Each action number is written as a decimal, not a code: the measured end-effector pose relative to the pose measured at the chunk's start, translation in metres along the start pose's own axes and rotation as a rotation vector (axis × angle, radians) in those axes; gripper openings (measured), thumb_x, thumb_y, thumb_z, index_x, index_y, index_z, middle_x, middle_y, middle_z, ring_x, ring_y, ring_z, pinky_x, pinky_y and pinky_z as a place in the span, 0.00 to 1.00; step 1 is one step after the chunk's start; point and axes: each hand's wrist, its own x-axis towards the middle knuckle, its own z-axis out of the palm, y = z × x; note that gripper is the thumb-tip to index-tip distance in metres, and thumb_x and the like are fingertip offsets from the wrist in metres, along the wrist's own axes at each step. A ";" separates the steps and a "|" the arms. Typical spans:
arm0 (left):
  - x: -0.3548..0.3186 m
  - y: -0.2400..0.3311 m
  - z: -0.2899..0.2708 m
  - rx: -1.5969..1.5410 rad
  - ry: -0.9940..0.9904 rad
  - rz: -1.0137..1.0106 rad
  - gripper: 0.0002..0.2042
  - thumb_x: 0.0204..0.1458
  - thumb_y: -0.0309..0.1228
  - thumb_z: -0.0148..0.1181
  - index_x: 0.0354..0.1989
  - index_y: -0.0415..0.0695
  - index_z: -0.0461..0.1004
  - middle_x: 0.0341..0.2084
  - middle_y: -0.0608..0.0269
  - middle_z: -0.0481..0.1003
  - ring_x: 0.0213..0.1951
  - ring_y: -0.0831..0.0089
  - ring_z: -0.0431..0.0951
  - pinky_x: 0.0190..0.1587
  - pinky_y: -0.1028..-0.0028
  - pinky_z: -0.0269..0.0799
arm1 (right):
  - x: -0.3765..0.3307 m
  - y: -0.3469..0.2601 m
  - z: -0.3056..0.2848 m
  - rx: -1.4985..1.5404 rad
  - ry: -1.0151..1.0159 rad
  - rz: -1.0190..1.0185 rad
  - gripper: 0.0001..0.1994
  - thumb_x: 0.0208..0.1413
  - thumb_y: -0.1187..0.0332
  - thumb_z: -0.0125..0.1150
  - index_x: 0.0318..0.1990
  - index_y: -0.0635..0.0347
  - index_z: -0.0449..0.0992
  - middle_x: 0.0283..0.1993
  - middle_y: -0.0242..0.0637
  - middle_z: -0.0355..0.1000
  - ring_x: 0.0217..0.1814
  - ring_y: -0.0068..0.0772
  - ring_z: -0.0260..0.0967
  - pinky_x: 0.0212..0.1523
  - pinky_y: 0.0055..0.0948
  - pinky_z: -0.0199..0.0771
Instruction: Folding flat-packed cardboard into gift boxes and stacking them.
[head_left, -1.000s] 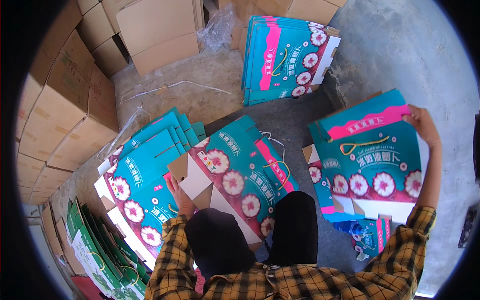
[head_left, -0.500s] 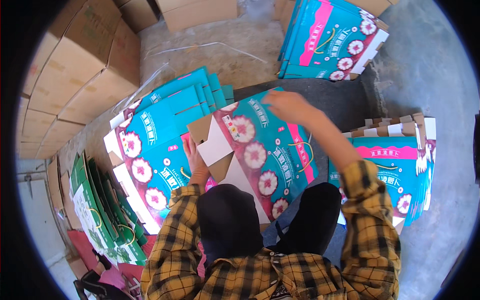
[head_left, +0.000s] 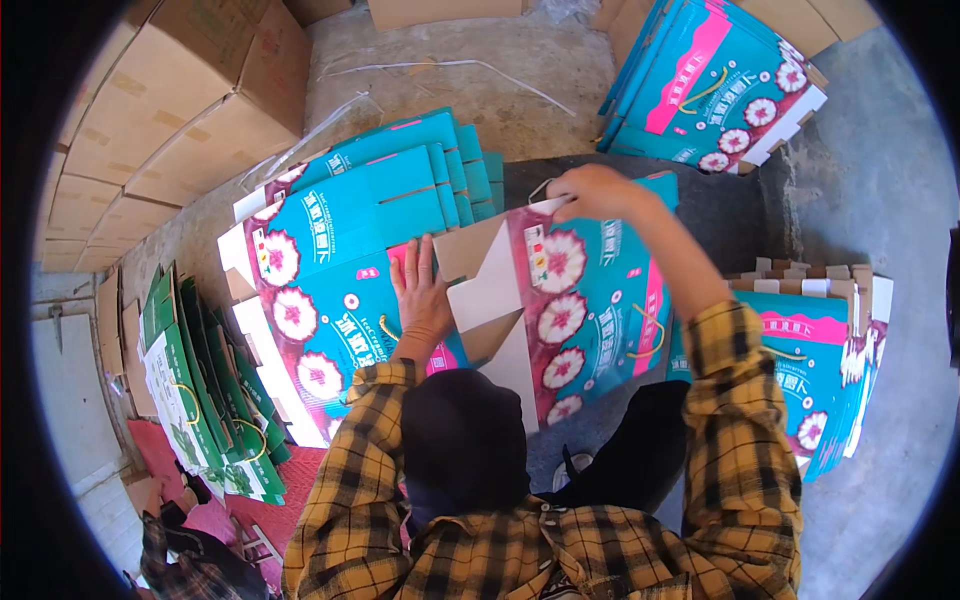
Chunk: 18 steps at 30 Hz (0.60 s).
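A teal and pink carton (head_left: pixel 603 290) with a yellow rope handle stands tilted in front of my knees, partly unfolded, its white and brown flaps on the left. My right hand (head_left: pixel 597 195) is closed on the carton's far edge near the corner. To the left lies a pile of flattened teal cartons (head_left: pixel 385 205) with round white fruit slices printed along one side. Flat on that pile, beside the carton's flaps, rests my left hand (head_left: pixel 422 298), its fingers stretched out.
More teal cartons are stacked at right (head_left: pixel 800 375) and far right (head_left: pixel 700 80). Green and white folded cartons (head_left: pixel 205 390) lean at left. Brown boxes (head_left: pixel 185 110) form a wall at far left. A white strap (head_left: pixel 470 65) lies on the floor. A person's sleeve (head_left: pixel 195 560) shows at lower left.
My right hand has moved onto the carton's far edge, and the carton has tilted more upright and opened out. My left hand now lies flat on the pile. The whole view has shifted somewhat.
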 end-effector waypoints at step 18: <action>0.008 0.015 -0.010 -0.065 0.021 0.010 0.31 0.52 0.45 0.54 0.65 0.49 0.59 0.67 0.49 0.52 0.68 0.50 0.47 0.66 0.45 0.35 | -0.166 -0.051 -0.060 -0.282 0.169 -0.075 0.07 0.54 0.66 0.57 0.35 0.59 0.69 0.25 0.44 0.71 0.31 0.49 0.73 0.30 0.45 0.69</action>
